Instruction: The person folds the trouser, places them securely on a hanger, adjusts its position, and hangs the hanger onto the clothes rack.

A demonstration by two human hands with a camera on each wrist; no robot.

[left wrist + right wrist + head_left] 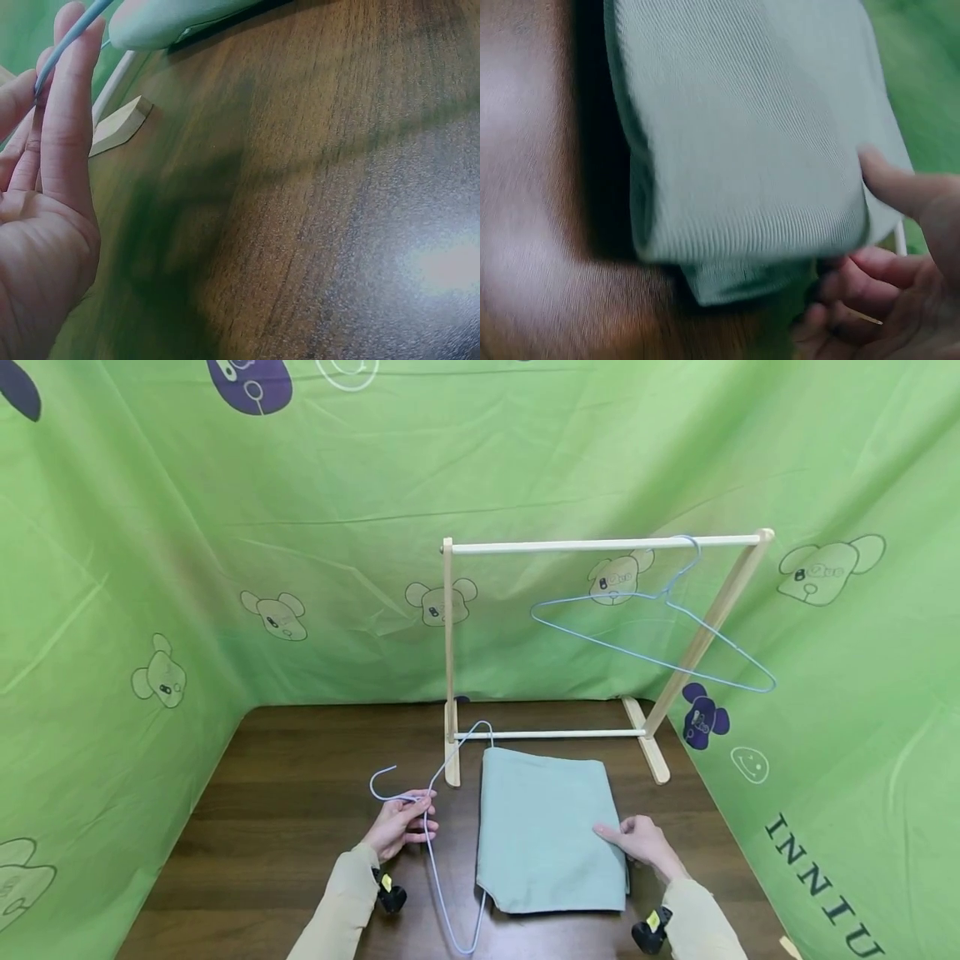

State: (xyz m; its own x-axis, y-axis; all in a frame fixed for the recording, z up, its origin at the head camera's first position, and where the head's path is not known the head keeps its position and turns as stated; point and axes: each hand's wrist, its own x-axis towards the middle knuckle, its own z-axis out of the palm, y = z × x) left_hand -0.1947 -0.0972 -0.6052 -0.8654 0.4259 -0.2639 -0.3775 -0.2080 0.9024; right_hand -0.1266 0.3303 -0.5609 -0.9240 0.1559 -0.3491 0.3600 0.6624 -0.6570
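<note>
Between thumb and fingers, my left hand [401, 827] pinches a light blue wire hanger [437, 881] near the base of its hook, which points left. The hanger lies sideways, and its right part is hidden by a folded pale green ribbed cloth [551, 835]. In the left wrist view the hanger wire [71, 37] crosses the fingers of the left hand [64, 202]. At the cloth's right edge my right hand [641, 845] grips the fabric. The right wrist view shows its thumb on top of the cloth [742, 150] and its fingers below.
A wooden rack [600, 545] with a white top rail stands at the back of the brown table [300, 827]. Another blue hanger [622, 648] hangs from the rail's right side. Green printed curtain [337, 527] encloses the table at the back and sides.
</note>
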